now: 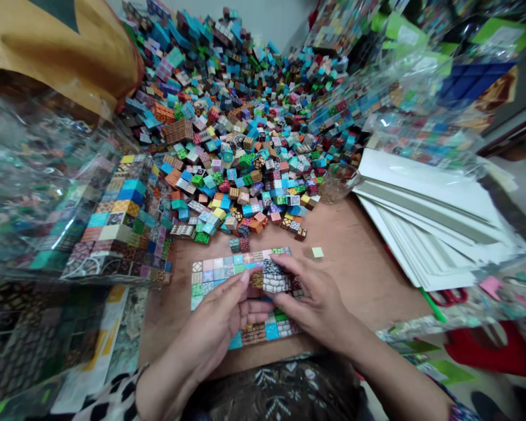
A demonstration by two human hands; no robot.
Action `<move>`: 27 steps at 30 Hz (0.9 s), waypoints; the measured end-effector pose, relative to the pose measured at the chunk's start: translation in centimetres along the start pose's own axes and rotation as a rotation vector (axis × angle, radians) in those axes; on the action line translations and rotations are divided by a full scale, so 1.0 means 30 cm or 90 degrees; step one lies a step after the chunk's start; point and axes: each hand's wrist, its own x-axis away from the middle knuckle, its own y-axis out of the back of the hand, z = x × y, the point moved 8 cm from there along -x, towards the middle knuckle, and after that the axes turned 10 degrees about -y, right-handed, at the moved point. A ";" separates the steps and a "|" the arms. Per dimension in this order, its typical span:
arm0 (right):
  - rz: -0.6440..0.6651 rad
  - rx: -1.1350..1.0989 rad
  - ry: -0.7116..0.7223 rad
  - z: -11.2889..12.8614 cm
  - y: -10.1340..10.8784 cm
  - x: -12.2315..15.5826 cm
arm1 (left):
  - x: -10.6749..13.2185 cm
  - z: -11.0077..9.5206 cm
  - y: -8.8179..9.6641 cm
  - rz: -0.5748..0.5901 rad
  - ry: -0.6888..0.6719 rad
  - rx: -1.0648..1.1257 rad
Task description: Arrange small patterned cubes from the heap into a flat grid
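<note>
A flat rectangular mat of small patterned cubes point(221, 272) lies on the brown table point(359, 263) close in front of me. Both hands rest on it. My left hand point(217, 321) lies over its lower middle with the fingers stretched out toward the centre. My right hand point(313, 298) covers its right part, fingers flat, the fingertips beside a larger grey stone-patterned block point(274, 278) that sits on the mat. Neither hand visibly grips anything.
A huge heap of loose coloured cubes point(241, 134) fills the back of the table. A clear bag with packed cube sheets point(123, 222) stands left. White cardboard sheets point(425, 216) are stacked right. One pale loose cube point(317, 252) lies near the mat. Red-handled scissors point(449, 297) lie at right.
</note>
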 end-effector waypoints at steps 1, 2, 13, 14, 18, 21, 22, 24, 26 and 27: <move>0.008 0.025 0.024 0.010 -0.005 0.002 | -0.001 0.007 -0.010 0.005 0.021 0.044; 0.019 0.045 0.039 0.015 -0.011 0.004 | -0.003 0.010 -0.016 0.004 0.033 0.077; 0.121 0.099 0.050 0.047 -0.044 0.011 | -0.019 0.013 0.007 -0.082 0.061 0.194; 0.121 0.104 0.054 0.051 -0.044 0.012 | -0.021 0.012 0.006 -0.078 0.059 0.199; 0.107 0.100 0.068 0.067 -0.034 0.016 | -0.027 0.010 0.001 -0.065 0.049 0.209; 0.094 0.085 0.045 0.058 -0.015 0.014 | -0.024 0.009 -0.002 -0.053 0.050 0.194; 0.095 0.077 0.027 0.048 -0.010 0.012 | -0.023 0.007 -0.005 -0.045 0.051 0.186; 0.106 0.061 -0.020 0.020 -0.006 0.009 | -0.018 0.002 -0.014 -0.027 0.053 0.168; 0.133 0.047 -0.057 -0.005 -0.012 0.009 | -0.014 -0.002 -0.022 -0.014 0.055 0.152; 0.149 0.042 -0.072 -0.014 -0.018 0.010 | -0.013 -0.004 -0.026 -0.009 0.054 0.147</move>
